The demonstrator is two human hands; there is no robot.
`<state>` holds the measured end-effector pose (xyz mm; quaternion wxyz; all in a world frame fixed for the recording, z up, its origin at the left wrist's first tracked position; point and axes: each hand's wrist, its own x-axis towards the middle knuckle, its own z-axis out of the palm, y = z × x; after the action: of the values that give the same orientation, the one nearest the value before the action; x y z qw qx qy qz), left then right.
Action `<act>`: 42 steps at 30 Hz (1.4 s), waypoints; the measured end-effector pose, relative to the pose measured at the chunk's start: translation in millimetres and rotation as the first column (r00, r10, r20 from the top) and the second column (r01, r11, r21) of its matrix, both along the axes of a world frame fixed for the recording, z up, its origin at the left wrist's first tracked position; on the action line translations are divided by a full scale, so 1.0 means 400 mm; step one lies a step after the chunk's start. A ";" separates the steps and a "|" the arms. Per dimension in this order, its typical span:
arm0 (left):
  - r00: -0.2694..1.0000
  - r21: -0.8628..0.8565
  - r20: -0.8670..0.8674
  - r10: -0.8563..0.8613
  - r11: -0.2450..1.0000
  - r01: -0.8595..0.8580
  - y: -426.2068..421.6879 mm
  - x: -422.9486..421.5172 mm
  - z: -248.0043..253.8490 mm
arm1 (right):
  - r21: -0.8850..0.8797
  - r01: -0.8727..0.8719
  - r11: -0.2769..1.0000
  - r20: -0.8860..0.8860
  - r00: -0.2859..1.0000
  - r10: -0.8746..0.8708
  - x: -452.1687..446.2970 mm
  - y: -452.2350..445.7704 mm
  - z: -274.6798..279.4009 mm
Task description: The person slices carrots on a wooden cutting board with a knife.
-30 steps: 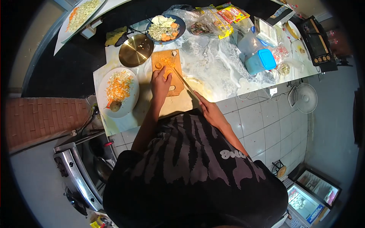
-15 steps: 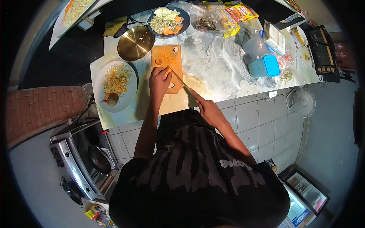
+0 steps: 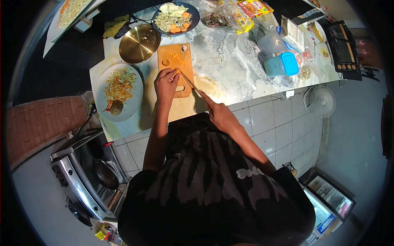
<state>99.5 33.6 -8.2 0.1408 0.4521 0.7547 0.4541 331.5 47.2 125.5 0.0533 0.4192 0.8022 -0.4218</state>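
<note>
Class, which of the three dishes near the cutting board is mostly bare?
The gold dish, between the dark dish and the pale plate; its shiny surface mostly shows, while those two are heaped with food.

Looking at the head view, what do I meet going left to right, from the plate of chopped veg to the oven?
Plate → board → right hand → blue-lidded tub → oven.
</note>
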 end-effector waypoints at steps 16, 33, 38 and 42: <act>0.985 -0.053 0.170 -0.003 0.998 0.012 0.014 -0.027 0.027 | -0.020 -0.018 1.000 0.130 0.991 0.020 -0.067 0.003 0.050; 0.982 -0.008 0.184 -0.035 0.999 0.037 0.009 -0.028 0.039 | -0.004 0.065 0.998 -0.002 0.998 -0.065 -0.067 -0.018 -0.111; 0.991 -0.012 0.130 -0.026 1.000 0.028 0.010 -0.028 0.036 | 0.061 0.091 0.994 -0.096 0.992 -0.085 -0.071 -0.015 -0.192; 0.997 -0.051 0.061 -0.042 0.998 0.045 0.006 -0.031 0.038 | 0.075 0.092 0.993 -0.110 0.990 -0.083 -0.034 -0.045 -0.166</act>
<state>87.0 36.0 7.0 0.1853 0.4508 0.7517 0.4442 317.8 29.3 59.0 -0.0251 0.4326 0.8010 -0.4130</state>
